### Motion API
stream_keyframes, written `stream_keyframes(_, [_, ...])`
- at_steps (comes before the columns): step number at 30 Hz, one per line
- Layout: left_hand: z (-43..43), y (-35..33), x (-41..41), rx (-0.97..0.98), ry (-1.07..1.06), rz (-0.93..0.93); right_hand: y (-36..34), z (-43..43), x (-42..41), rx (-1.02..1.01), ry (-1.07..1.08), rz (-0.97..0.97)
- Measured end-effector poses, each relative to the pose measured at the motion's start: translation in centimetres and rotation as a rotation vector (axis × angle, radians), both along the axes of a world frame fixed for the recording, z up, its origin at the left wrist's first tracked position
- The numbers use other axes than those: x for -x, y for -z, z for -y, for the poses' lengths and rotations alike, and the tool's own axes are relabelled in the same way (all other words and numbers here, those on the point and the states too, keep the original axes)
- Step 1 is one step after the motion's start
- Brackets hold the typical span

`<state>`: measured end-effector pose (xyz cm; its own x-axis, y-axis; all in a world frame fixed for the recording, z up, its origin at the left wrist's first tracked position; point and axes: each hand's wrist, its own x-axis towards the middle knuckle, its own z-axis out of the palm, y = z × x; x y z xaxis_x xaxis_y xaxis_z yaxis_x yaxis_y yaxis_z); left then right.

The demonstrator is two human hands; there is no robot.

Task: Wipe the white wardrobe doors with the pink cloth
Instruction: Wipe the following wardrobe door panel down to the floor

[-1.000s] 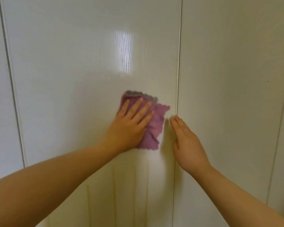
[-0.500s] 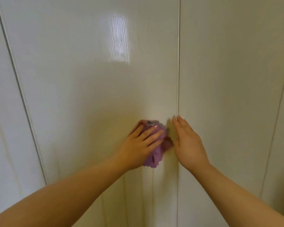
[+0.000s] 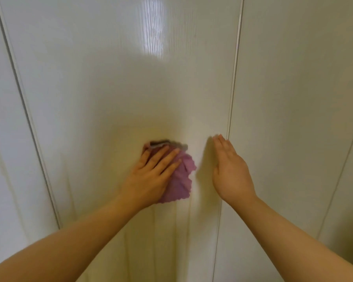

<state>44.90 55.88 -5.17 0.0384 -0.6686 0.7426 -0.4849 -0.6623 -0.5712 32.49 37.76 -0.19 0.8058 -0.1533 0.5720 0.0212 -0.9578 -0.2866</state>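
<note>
A glossy white wardrobe door (image 3: 114, 82) fills the middle of the view. My left hand (image 3: 151, 176) lies flat on the pink cloth (image 3: 180, 180) with straight fingers and presses it against this door. The cloth sticks out to the right of and below my fingers. My right hand (image 3: 229, 171) rests flat on the same door, fingers straight and together, just left of the vertical seam (image 3: 232, 94). A narrow strip of bare door separates the cloth from my right hand.
Another white door (image 3: 298, 88) stands right of the seam, and one more panel (image 3: 2, 139) lies beyond the left seam. A bright window reflection (image 3: 153, 27) shows near the top of the middle door.
My left hand slid the cloth down the door, then a little to the left, and the cloth spread out again after bunching. My right hand stayed by the seam.
</note>
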Motion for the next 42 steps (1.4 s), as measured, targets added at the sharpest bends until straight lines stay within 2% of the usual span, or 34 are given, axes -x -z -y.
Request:
stream_keyframes(3, [-2.4,-1.4,-0.4,0.077,-0.023,0.052,0.1,-0.2,-0.6,0.034,-0.006,-0.074])
stream_keyframes(5, [-0.2,-1.3,-0.1,0.112,-0.006,0.064,0.3,-0.8,-1.3,0.029,-0.011,-0.092])
stream_keyframes(9, [4.9,-0.8,1.1,-0.031,0.034,-0.001,0.4,-1.0,-1.6,0.030,0.012,-0.079])
stream_keyframes(12, [-0.6,-0.4,-0.2,-0.058,0.065,0.035,0.5,-0.5,-1.4,0.078,0.020,-0.091])
stream_keyframes(16, [-7.6,-0.8,-1.4,-0.116,-0.023,0.123,1.0,-0.7,-1.6,0.046,0.019,-0.058])
stream_keyframes(19, [-2.6,-0.9,-1.1,-0.060,0.027,0.091,0.9,-1.2,-1.7,0.006,0.007,-0.066])
stream_keyframes(21, [1.7,-0.8,-0.5,-0.102,0.067,0.083,0.6,-1.2,-1.6,0.009,0.010,-0.064])
stream_keyframes(23, [2.4,-1.1,-0.4,-0.153,0.081,0.048,0.4,-1.1,-1.4,0.029,0.026,-0.063])
stream_keyframes(25, [-0.8,-0.7,-1.1,-0.196,0.066,0.033,0.5,-1.4,-1.4,0.043,0.057,-0.035])
stream_keyframes(28, [-10.2,1.0,-2.1,-0.233,-0.018,0.071,0.8,-3.6,-2.0,0.104,0.053,0.196])
stream_keyframes(30, [-16.7,1.4,-2.5,-0.215,-0.083,0.076,0.7,-5.7,-3.4,0.199,-0.004,0.347])
stream_keyframes(34, [-23.3,1.3,-2.1,-0.159,-0.218,0.003,-0.2,-10.7,-6.1,0.264,-0.095,0.429])
stream_keyframes(39, [-19.2,3.2,-1.5,0.148,-0.261,-0.087,-0.7,-13.4,-7.6,0.298,-0.077,0.442])
stream_keyframes(42, [-18.0,7.2,-0.7,0.205,-0.267,-0.168,-0.3,-13.5,-8.0,0.317,-0.060,0.436])
